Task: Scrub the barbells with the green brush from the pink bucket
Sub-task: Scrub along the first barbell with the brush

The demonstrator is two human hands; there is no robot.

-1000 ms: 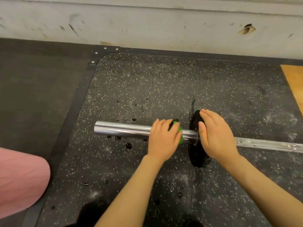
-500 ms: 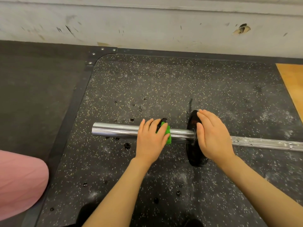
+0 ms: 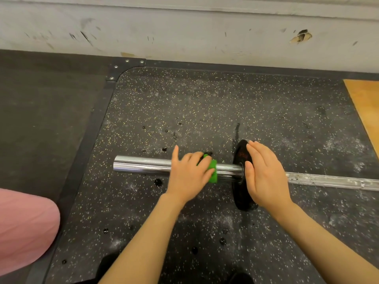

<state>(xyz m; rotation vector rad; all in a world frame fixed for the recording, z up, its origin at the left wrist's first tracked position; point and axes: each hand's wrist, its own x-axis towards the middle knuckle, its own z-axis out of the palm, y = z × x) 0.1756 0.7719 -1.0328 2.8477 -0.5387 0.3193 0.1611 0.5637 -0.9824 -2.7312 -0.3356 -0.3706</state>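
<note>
A barbell lies across the speckled rubber mat, its chrome sleeve [image 3: 141,166] pointing left and its thinner shaft [image 3: 332,181] running off to the right. A small black plate [image 3: 241,158] stands on the sleeve near the collar. My left hand [image 3: 189,177] grips the green brush [image 3: 213,172] and holds it down on the sleeve, just left of the plate. Most of the brush is hidden under my fingers. My right hand [image 3: 264,175] rests flat, fingers straight, against the right face of the plate. The pink bucket [image 3: 22,230] shows at the lower left edge.
A scuffed white wall [image 3: 184,33] runs along the back. The mat [image 3: 205,103] has a black frame with bolted corner, and dark wet drops dot it around the sleeve. A wooden platform panel [image 3: 365,103] lies at the right. Plain dark flooring [image 3: 41,119] is to the left.
My left hand slid the brush left along the sleeve, away from the plate, and is now a little closer to it again. My right hand stayed on the plate.
</note>
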